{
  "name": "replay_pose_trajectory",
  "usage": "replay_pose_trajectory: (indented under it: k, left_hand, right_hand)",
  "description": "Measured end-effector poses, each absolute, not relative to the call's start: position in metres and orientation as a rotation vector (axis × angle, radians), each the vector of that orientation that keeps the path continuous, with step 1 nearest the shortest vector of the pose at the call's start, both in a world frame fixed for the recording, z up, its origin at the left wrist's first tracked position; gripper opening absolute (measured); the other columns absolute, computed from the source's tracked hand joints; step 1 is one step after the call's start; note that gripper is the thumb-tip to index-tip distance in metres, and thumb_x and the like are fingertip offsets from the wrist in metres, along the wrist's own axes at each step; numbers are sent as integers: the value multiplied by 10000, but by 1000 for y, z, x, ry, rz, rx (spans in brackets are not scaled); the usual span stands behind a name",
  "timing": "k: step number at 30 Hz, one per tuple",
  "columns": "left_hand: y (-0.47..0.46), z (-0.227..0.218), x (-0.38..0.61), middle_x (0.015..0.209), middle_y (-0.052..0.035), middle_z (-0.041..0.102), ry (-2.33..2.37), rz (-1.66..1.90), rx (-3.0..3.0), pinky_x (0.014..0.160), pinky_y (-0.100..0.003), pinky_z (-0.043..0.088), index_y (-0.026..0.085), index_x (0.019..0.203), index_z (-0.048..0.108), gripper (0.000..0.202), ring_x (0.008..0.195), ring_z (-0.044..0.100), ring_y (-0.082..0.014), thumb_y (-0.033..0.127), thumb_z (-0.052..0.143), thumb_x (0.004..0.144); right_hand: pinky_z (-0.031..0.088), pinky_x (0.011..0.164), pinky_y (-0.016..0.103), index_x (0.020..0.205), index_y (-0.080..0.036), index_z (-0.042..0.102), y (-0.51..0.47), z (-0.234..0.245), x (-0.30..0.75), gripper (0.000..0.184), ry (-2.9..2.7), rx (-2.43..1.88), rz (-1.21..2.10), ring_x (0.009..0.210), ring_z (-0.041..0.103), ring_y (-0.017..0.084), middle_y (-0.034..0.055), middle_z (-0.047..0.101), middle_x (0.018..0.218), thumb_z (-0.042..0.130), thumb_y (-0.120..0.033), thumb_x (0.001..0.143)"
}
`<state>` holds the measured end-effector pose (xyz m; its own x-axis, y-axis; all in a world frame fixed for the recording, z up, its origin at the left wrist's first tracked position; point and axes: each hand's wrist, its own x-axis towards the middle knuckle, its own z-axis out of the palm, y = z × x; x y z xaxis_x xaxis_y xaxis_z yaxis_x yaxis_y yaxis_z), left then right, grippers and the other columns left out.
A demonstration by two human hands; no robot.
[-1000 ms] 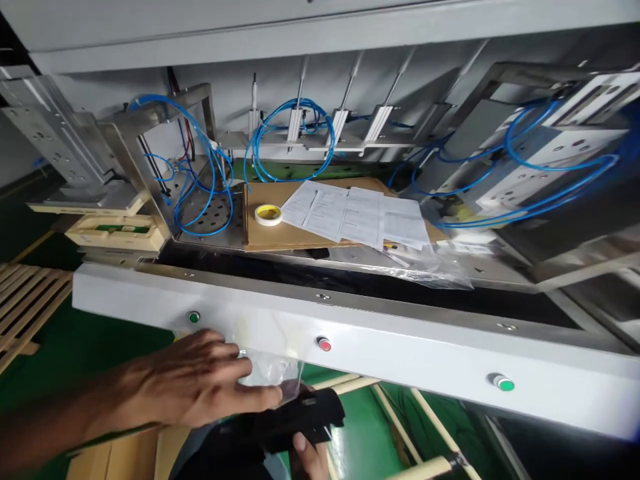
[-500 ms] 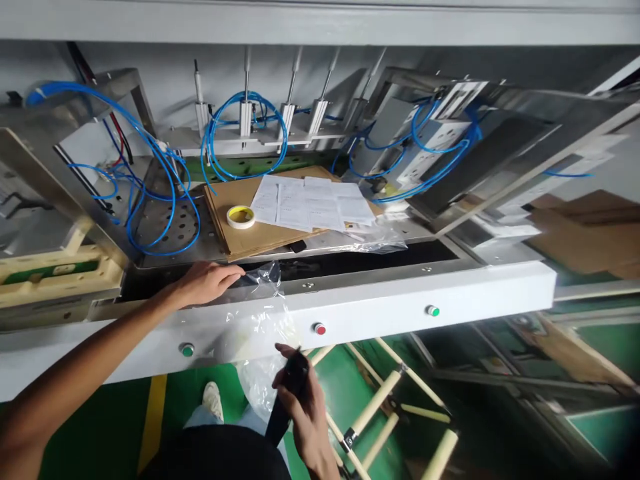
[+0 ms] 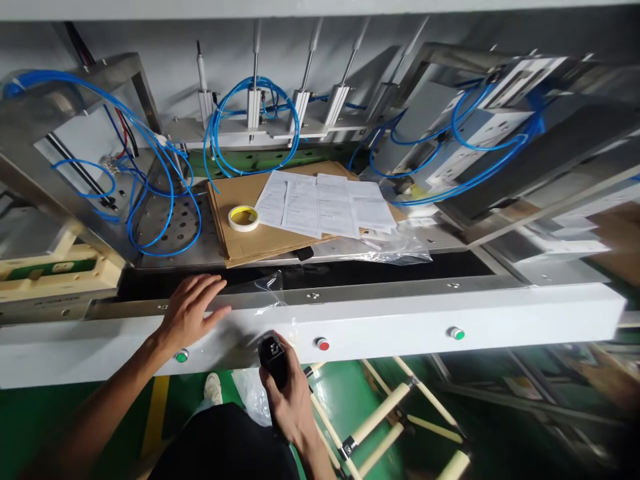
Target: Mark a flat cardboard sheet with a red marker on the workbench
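At the machine's white front rail point(image 3: 400, 320), we logged: left hand point(image 3: 187, 313) spread flat on clear plastic bag point(image 3: 260, 300); right hand point(image 3: 290, 400) just below, gripping black part point(image 3: 273, 353) upright, nearer the bag's hanging end.

- The tabletop point(image 3: 350, 250) is the metal deck of a machine, fronted by a white rail point(image 3: 400, 320) with green and red buttons.
- A stack of flat cardboard sheets point(image 3: 240, 243) lies on the deck, left of centre.
- A roll of tape point(image 3: 243, 218) sits on the cardboard.
- Printed papers point(image 3: 325, 207) lie spread across the cardboard's right part.
- Clear plastic film point(image 3: 395, 248) lies just right of the stack.
- A clear plastic bag point(image 3: 260, 293) drapes over the rail's edge.
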<state>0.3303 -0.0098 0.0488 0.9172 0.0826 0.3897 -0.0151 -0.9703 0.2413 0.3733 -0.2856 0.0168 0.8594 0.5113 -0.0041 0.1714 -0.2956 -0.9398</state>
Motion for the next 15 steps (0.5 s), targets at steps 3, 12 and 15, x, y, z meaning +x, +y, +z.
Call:
replay_pose_trajectory:
  k: [3,12,15]
  left_hand:
    - [-16,36,314,1585,-107,514,32,351,2918,1218,-513,436,225,1519,517,558,1450,501,-323,493,560,1032]
    - [-6,21,336,1664,-119,398,38,114,2848,1279,-540,358,224,1565,456,625,1545,386,-308,498,574,1017]
    - [-7,26,336,1689,-140,340,39,95,2854,1291,-563,325,195,1596,396,747,1560,354,-330,497,655,964]
  right_hand:
    - [492,1159,476,1437,-204,576,-285,17,375,572,-459,-1852,402,1326,631,331,137,675,1422,656,-398,905]
    - [546,793,367,1141,-188,662,-285,22,383,464,-197,-1778,472,875,650,259,83,750,993,672,-545,845]
    - [530,771,344,1110,-199,678,-286,23,385,449,-97,-1640,415,917,643,255,90,737,1033,699,-541,819]
